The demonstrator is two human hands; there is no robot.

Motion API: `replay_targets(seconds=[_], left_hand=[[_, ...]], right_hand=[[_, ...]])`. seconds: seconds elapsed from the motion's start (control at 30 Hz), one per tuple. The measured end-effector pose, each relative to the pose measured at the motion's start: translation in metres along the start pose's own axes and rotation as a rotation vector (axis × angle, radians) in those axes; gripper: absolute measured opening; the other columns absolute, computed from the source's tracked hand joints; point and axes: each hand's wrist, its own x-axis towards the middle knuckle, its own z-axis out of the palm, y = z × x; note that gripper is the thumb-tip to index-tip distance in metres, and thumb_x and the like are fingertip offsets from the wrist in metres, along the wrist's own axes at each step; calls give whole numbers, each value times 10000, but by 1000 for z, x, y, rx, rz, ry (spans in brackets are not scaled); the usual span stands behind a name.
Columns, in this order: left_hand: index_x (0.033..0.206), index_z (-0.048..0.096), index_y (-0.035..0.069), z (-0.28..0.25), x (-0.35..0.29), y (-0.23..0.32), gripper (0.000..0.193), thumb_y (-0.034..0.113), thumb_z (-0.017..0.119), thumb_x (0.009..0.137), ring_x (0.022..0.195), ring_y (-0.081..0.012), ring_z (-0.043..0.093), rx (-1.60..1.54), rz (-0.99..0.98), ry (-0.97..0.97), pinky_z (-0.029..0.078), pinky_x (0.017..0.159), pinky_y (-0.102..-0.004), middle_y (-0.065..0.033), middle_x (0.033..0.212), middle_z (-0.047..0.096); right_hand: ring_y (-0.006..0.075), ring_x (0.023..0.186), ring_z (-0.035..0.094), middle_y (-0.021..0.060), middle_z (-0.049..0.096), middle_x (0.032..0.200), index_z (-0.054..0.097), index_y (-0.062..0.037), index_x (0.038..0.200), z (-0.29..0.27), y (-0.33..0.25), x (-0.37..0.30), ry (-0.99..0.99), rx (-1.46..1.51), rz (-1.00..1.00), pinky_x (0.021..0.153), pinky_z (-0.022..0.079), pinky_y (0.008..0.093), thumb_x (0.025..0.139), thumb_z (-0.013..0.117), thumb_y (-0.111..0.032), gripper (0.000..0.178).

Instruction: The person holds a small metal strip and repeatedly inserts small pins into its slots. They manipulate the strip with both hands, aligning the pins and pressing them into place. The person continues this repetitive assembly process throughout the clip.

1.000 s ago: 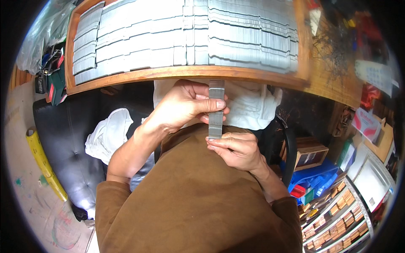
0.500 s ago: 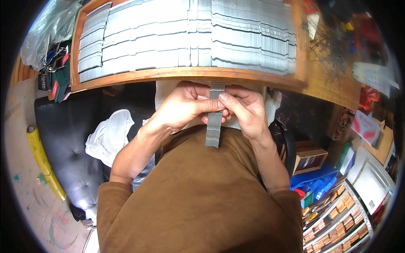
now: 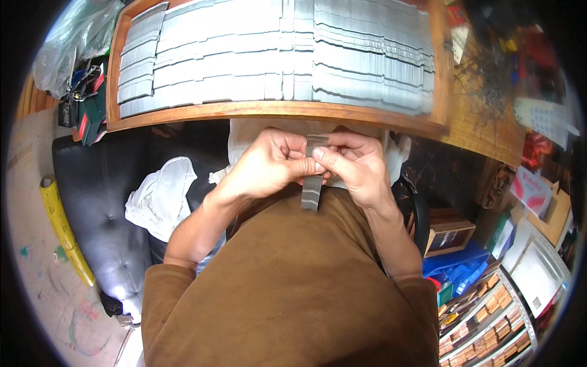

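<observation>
A narrow grey strip [image 3: 310, 189], marked by pale and dark cross lines, is held upright in front of my brown shirt. My left hand [image 3: 278, 162] pinches it from the left, thumb lying across its face. From the right, my right hand [image 3: 358, 160] grips it as well, its thumb tip against the left thumb. The strip's top end shows between the curled fingers, and its lower end hangs free near the shirt. Just beyond the hands lies a wooden-framed tray [image 3: 275, 109] filled with rows of thin grey pieces [image 3: 214, 52].
At left are a black padded seat [image 3: 101, 214], a crumpled white cloth [image 3: 162, 196] and a yellow tube [image 3: 66, 232]. To the right stand a small wooden box [image 3: 449, 237], a blue bag [image 3: 455, 266] and a rack of wooden blocks [image 3: 492, 312]. A wooden tabletop [image 3: 489, 116] extends beside the tray.
The strip's top has dropped slightly away from the tray's edge and sits lower between my fingers. Both hands keep their pinch; the whole view has shifted a little.
</observation>
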Motion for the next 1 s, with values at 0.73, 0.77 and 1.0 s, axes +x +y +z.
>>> replay_targets(seconds=[0.73,0.77,1.0], left_hand=[[1055,764,11,12,-17,-31,233,-59,694,845,699,-261,738,472,598,295,545,617,-310,-157,818,740],[1056,764,11,12,-18,-30,239,-64,691,842,701,-261,739,473,601,291,547,619,-310,-159,817,738],[1013,755,-28,12,-11,-34,129,38,748,903,724,-232,752,320,458,309,563,638,-322,-182,833,753]], right_hand=[[133,754,608,48,624,853,795,-18,961,10,1,-5,-72,-594,-539,644,495,266,802,814,53,175],[133,753,607,47,620,850,795,-19,965,11,1,-5,-72,-598,-547,642,495,268,803,820,45,176],[154,797,652,88,672,901,786,-9,985,7,-3,-19,170,-651,-649,660,525,272,850,834,-74,157]])
